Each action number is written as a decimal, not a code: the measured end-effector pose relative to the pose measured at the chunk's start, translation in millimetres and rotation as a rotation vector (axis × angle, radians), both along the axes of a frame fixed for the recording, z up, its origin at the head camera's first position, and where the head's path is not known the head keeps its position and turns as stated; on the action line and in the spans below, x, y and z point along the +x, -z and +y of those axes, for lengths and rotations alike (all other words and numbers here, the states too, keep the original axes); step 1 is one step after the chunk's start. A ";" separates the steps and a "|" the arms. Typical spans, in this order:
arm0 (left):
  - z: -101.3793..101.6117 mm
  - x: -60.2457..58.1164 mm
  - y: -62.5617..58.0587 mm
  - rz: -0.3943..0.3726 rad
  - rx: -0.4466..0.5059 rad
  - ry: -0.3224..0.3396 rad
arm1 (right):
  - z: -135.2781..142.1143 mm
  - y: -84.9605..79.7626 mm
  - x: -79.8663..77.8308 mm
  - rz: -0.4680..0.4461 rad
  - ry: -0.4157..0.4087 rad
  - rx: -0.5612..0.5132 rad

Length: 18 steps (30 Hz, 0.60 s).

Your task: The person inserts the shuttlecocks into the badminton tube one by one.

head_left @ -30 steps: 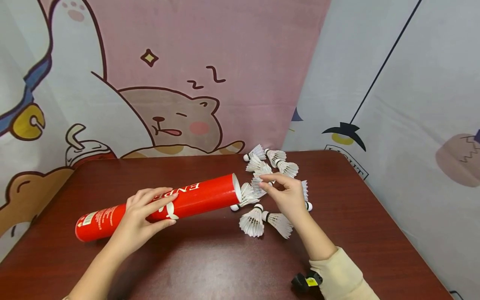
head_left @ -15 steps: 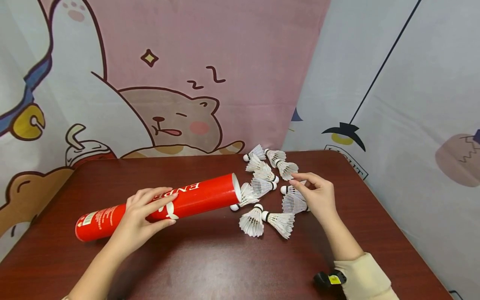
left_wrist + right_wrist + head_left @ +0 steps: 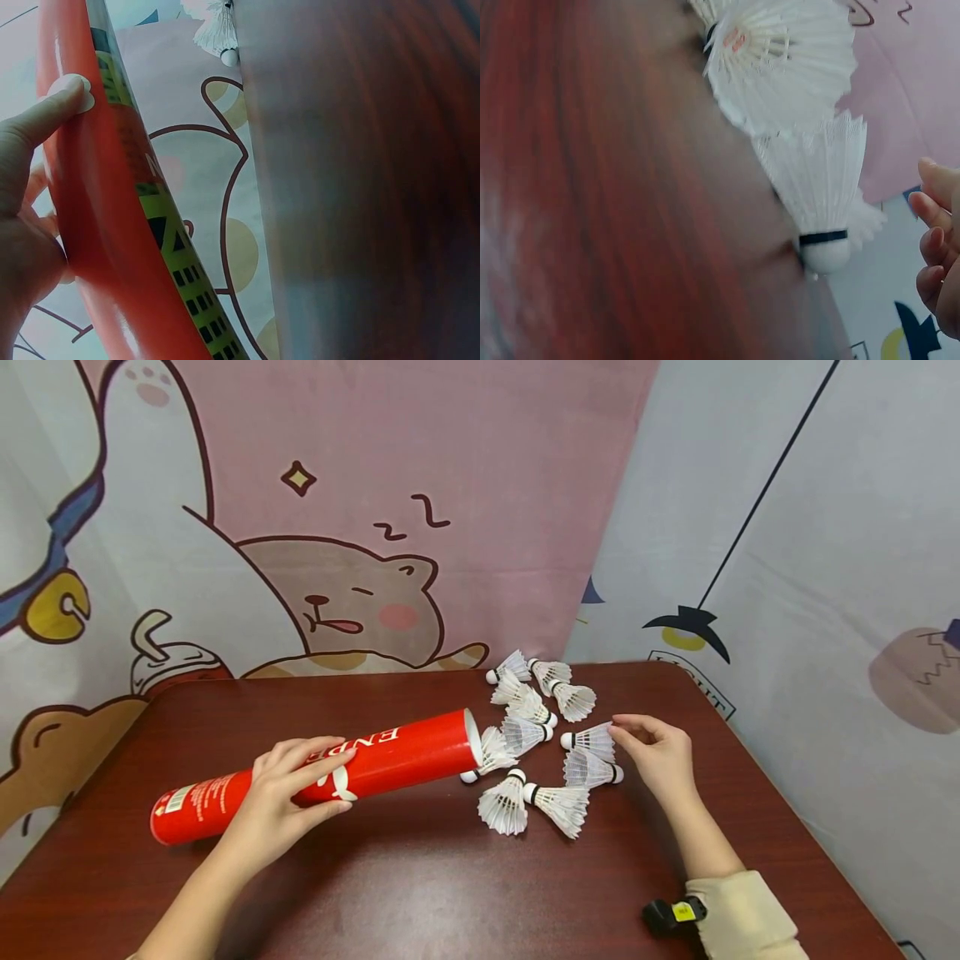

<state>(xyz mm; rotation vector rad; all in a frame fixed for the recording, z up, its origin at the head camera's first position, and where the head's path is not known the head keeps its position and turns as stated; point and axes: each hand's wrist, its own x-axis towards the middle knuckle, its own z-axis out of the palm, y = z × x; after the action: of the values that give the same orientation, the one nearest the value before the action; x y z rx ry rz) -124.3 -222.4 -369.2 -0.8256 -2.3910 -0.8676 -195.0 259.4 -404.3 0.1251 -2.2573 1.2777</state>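
Observation:
My left hand (image 3: 288, 789) grips a red shuttlecock tube (image 3: 420, 747) around its middle, fingers over the top and thumb on the near side. The tube is tilted, its uncapped end raised to the right. In the left wrist view the thumb presses on the tube (image 3: 97, 202). My right hand (image 3: 663, 760) is at the feather rim of a white shuttlecock (image 3: 592, 741), thumb and index fingertips close together. The right wrist view shows the fingers (image 3: 934, 244) bent beside a shuttlecock (image 3: 821, 187), with no feathers visible between them. Another shuttlecock (image 3: 588, 769) lies just nearer.
Several more shuttlecocks lie on the brown table (image 3: 450, 893), among them one at the back (image 3: 573, 702) and one in front (image 3: 502, 803). A black device with a yellow label (image 3: 675, 912) is by the right sleeve. A printed cloth (image 3: 465, 460) hangs behind the table.
My right hand has moved right, from over the middle of the pile to the right-hand shuttlecocks, uncovering those beneath it. The left hand and tube have stayed in place.

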 end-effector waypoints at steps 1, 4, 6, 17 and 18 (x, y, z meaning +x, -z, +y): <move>-0.1 -0.1 0.3 0.000 0.000 0.001 | 1.9 2.2 -0.7 -0.007 0.002 0.002; -0.2 0.1 0.6 -0.002 -0.003 0.004 | 7.1 8.1 -2.5 -0.032 0.012 0.012; -0.2 0.2 0.7 -0.003 -0.005 0.005 | 9.6 11.2 -3.4 -0.048 0.020 0.029; -0.4 -0.1 0.7 0.004 -0.008 0.006 | 14.2 24.2 -8.4 -0.113 0.015 0.103; -0.4 -0.1 0.7 0.004 -0.008 0.006 | 13.8 24.8 -8.6 -0.117 0.010 0.104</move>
<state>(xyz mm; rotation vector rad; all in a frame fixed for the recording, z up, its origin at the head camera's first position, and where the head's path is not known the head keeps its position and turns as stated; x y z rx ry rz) -124.5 -222.8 -369.9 -0.8378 -2.3908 -0.8583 -203.6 273.2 -429.1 0.0785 -2.4215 1.1912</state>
